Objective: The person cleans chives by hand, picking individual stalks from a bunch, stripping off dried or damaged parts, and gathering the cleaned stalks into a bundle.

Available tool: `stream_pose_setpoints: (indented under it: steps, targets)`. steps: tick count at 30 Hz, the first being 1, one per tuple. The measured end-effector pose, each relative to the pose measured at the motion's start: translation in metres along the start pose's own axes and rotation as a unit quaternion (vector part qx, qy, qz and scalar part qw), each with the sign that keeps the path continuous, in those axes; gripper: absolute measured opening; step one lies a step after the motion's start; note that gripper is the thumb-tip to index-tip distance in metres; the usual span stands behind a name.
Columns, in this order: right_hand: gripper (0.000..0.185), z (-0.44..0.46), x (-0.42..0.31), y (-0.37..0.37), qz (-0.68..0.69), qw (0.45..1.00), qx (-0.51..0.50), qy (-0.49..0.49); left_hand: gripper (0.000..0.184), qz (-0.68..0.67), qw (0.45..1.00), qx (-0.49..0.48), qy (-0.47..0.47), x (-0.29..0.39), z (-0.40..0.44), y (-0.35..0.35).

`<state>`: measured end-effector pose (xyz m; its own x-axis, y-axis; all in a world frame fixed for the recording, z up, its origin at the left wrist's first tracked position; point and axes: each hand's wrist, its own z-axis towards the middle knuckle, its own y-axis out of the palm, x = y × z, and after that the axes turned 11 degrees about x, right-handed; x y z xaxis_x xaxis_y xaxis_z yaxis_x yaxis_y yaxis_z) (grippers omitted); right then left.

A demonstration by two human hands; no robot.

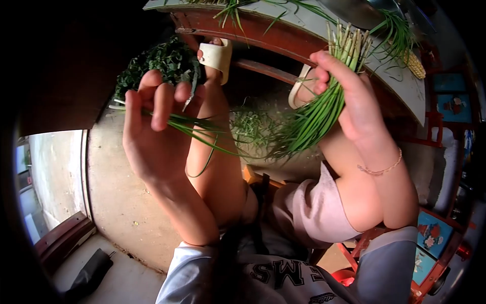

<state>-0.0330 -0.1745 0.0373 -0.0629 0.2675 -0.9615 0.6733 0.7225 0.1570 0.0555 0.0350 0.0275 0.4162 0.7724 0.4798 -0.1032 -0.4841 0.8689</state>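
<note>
In the head view, my right hand [349, 93] is closed around a thick bunch of green chives [324, 114]. Their pale stem ends point up toward the table, and the leaf tips hang down toward the middle. Off to the left, my left hand [157, 129] has its fingers curled over a few loose chive strands [185, 126]. The white ends of these strands stick out on the left side, and the green ends trail right over my leg. A narrow pointed grey-green piece [192, 88] shows beside the left fingertips; I cannot tell what it is.
A white-topped table [405, 91] with a red frame crosses the top, bearing more chives [392, 33], a corn cob [415, 66] and a metal basin [354, 12]. Dark leafy greens [157, 63] lie on the floor at left. Green trimmings [253, 124] lie between my feet.
</note>
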Motion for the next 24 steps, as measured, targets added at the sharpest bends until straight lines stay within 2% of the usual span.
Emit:
stream_pose_setpoints:
  steps: [1, 2, 4, 5, 7, 8, 13, 15, 18, 20, 21, 22, 24]
  targets:
    - [0.017, 0.000, 0.000, -0.001, 0.001, 1.000, 0.002, 0.002, 0.032, -0.072, 0.997, 0.011, -0.020, 0.006, -0.001, 0.000]
    - [0.017, 0.000, 0.000, -0.002, 0.010, 1.000, -0.001, 0.005, 0.032, -0.062, 0.998, 0.011, -0.018, 0.013, 0.000, -0.006]
    - [0.017, 0.000, 0.001, -0.003, -0.031, 0.999, -0.017, -0.001, 0.027, -0.220, 0.970, -0.063, -0.081, 0.023, 0.002, -0.015]
    - [0.018, 0.000, 0.001, -0.002, -0.038, 0.999, -0.020, -0.007, 0.024, -0.244, 0.964, -0.034, -0.096, 0.028, -0.001, -0.017]
    - [0.018, -0.001, 0.000, -0.001, -0.055, 0.998, -0.041, -0.011, 0.024, -0.209, 0.974, -0.036, -0.082, 0.034, -0.003, -0.028]
    - [0.024, -0.002, -0.001, 0.000, -0.061, 0.996, -0.057, -0.010, 0.024, -0.182, 0.980, -0.045, -0.068, 0.036, -0.005, -0.034]
    - [0.022, -0.005, 0.005, 0.003, -0.084, 0.993, -0.077, 0.037, 0.018, -0.182, 0.981, 0.072, -0.017, 0.050, -0.012, -0.058]
    - [0.020, -0.007, 0.009, 0.004, -0.096, 0.991, -0.080, 0.053, 0.017, -0.190, 0.979, 0.076, -0.019, 0.055, -0.014, -0.067]
    - [0.016, -0.009, 0.014, 0.007, -0.110, 0.987, -0.106, 0.043, 0.016, -0.201, 0.976, 0.087, -0.013, 0.058, -0.016, -0.076]
    - [0.014, -0.015, 0.017, 0.012, -0.165, 0.977, -0.134, 0.017, 0.016, -0.202, 0.976, 0.079, -0.019, 0.058, -0.016, -0.079]
    - [0.014, -0.019, 0.022, 0.015, -0.184, 0.974, -0.127, 0.025, 0.016, -0.203, 0.976, 0.081, -0.018, 0.058, -0.016, -0.081]
    - [0.015, -0.023, 0.027, 0.019, -0.242, 0.964, -0.112, -0.007, 0.016, -0.203, 0.975, 0.084, -0.020, 0.057, -0.016, -0.081]
    - [0.014, -0.035, 0.038, 0.029, -0.207, 0.964, -0.169, 0.000, 0.016, -0.205, 0.974, 0.088, -0.021, 0.055, -0.016, -0.083]
